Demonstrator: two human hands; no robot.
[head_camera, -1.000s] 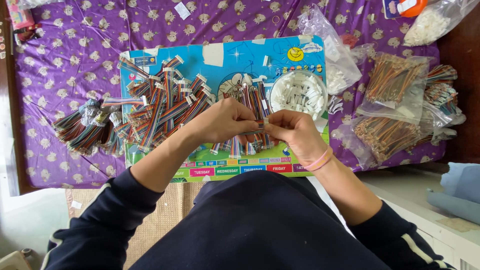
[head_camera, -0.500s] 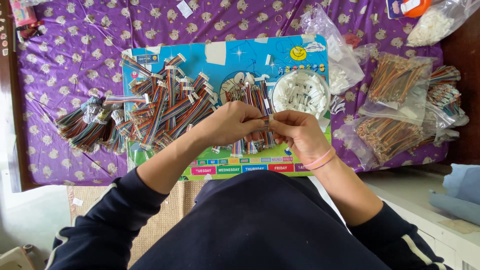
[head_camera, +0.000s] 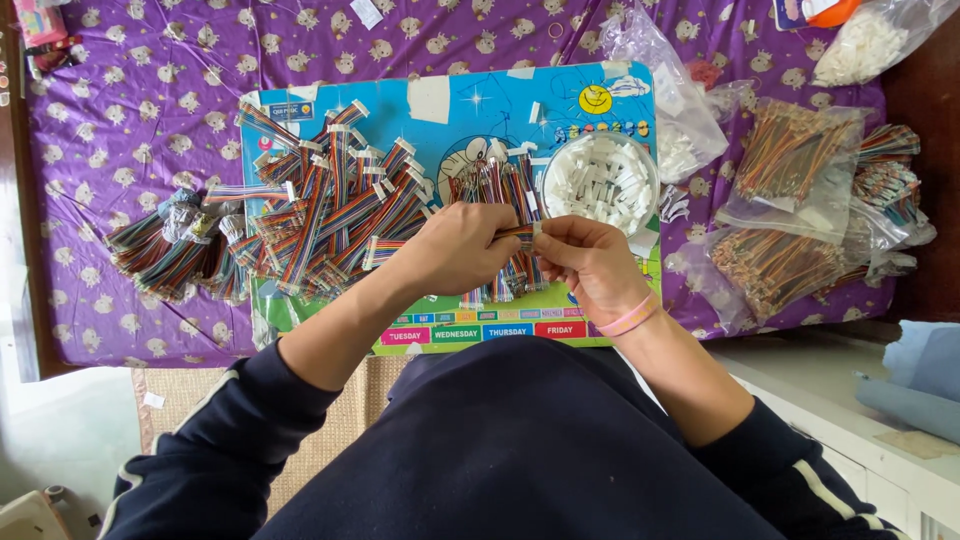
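Both hands meet mid-board: left hand (head_camera: 455, 248) and right hand (head_camera: 590, 262) are brought together, fingertips pinching one short rainbow ribbon cable (head_camera: 518, 234) btwn them, its white plug end at the right hand's thumb. Left hand curled into a loose fist round the cable, right hand closed on the plug end, pink bands on that wrist. Cable sits just above a row of upright ribbon cables (head_camera: 500, 190) at the middle of the blue picture board (head_camera: 470, 110), which lies on a purple patterned cloth (head_camera: 140, 120).

Left of the hands, a big heap of finished ribbon cables (head_camera: 330, 215) w/ white plugs, spread over the board's left half. Further left, off the board, a bundle of loose cables (head_camera: 170, 250) on the cloth. Just right of the hands, a round clear tub of white plugs (head_camera: 600, 180), touching the board's right part. Well right, clear plastic bags of cables (head_camera: 790, 200) piled on the cloth; one more bag of white parts (head_camera: 865, 45) at top right corner. Dark sleeves pushed up both forearms.
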